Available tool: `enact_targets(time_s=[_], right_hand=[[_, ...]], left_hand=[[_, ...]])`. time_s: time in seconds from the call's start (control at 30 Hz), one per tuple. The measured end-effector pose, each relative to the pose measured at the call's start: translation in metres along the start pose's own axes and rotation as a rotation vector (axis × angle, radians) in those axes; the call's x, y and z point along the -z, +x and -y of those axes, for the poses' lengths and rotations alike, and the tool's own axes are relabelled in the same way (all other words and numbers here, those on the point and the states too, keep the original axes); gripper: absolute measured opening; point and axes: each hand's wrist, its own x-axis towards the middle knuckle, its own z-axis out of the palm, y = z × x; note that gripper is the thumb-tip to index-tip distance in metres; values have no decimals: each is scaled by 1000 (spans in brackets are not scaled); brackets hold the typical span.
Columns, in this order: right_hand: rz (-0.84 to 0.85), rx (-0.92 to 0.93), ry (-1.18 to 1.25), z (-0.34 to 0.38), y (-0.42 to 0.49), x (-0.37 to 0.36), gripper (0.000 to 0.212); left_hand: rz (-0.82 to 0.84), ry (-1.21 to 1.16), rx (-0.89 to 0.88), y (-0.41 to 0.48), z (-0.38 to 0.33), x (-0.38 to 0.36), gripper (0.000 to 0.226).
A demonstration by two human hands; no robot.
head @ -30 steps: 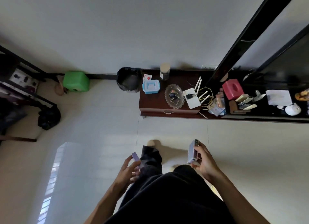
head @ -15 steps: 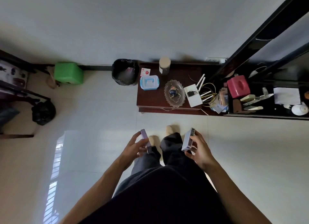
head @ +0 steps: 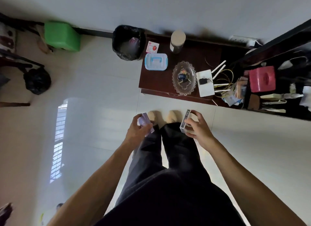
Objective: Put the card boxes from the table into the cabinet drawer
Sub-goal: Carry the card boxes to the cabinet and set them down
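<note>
A small purple cardboard card box (head: 145, 123) is gripped in the left hand (head: 137, 129), with the fingers wrapped around its long sides. A second flat card box with a pale grey printed face (head: 185, 122) is pinched in the right hand (head: 196, 126), held on its edge with the thumb on one side and the fingers on the other. One box is carried in each hand, likely so both can be brought over in one trip. Both boxes look light and stiff, with square corners, so they should be easy to hold without being squashed. They are held low in front of black trousers (head: 168, 158), above two feet in pale slippers (head: 173, 115) on a shiny white tiled floor (head: 101, 91). Just ahead, a low dark brown wooden cabinet (head: 158, 87) is seen, and its drawer front looks closed, so a hand will probably have to be freed to pull it open. On the smooth tabletop are set a clear plastic box with a blue handle (head: 156, 61), an oval cut-glass dish (head: 184, 77), a white router with thin antennas (head: 205, 83) and a round jar with a pale lid (head: 178, 40). Beside the cabinet stands a bin lined with a black bag (head: 128, 42), and farther left a green plastic stool (head: 62, 35).
</note>
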Motion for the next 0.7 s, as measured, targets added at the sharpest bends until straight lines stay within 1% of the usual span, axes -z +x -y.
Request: enact_targets(time_s=[0.1,0.2,0.27,0.33,0.43,0.57,0.7], right_hand=[[-22,51,-135,17,49,-23,38],[-46,146,-326,31,109,-47,51],[-56,214,-430,37,154,-63,55],[-98,272,-506,41,201,-79,55],[-146,352,-579,41,277,-103,53],[-216,421,-715,27,371,-124,56],[-258,453,-864,7,442,-141,59]], left_hand=[[-55,145,-45,55,-11,-1,61],[-111,271,-153,121,-20,-4,54],[-126,335,-195,170,-24,-6,58],[-158,398,-200,222,-25,-8,62],[-191,472,-234,300,-19,-16,54],[-242,583,-242,388,-1,-31,64],[-295,700,-306,455,18,-47,64]])
